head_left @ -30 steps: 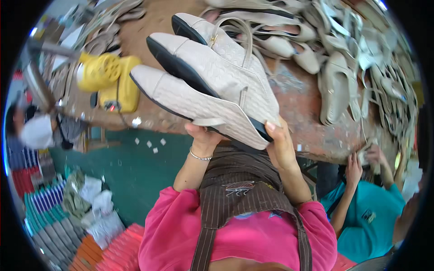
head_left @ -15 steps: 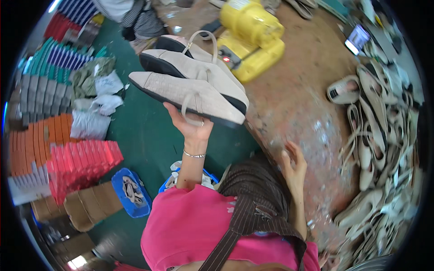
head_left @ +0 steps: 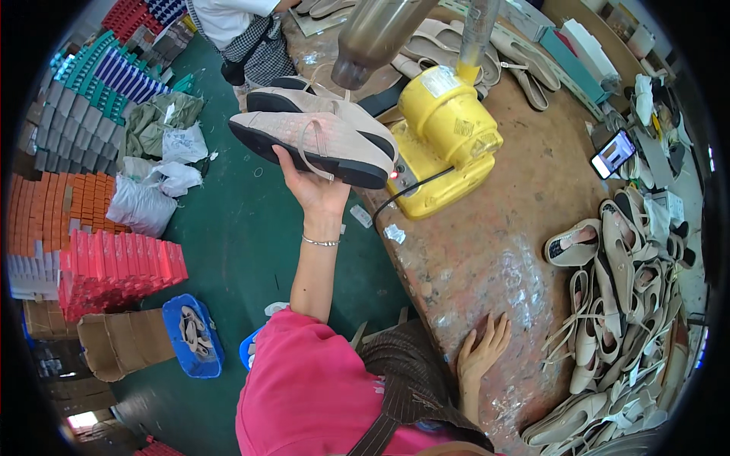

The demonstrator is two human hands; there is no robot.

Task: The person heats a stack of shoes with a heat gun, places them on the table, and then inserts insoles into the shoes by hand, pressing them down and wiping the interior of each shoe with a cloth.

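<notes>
Off the left edge of the table (head_left: 525,228), beside a yellow machine (head_left: 426,125), the left grip (head_left: 318,194) supports at least three beige strapped shoes (head_left: 334,137) with dark soles. Labelling: one white label (head_left: 440,81) is fixed to the machine's rounded housing, its print too small to read; a dark square marking (head_left: 464,127) lower on the housing is likewise illegible. A phone (head_left: 613,153) on the right has a lit screen, contents unclear. Position: the shoes sit side by side directly above the left grip, toes leftward. Condition of left grip: closed from beneath, thumb along the nearest sole, remaining fingers largely hidden. The right grip (head_left: 484,348) rests on the table, fingers loosely spread, holding nothing.
</notes>
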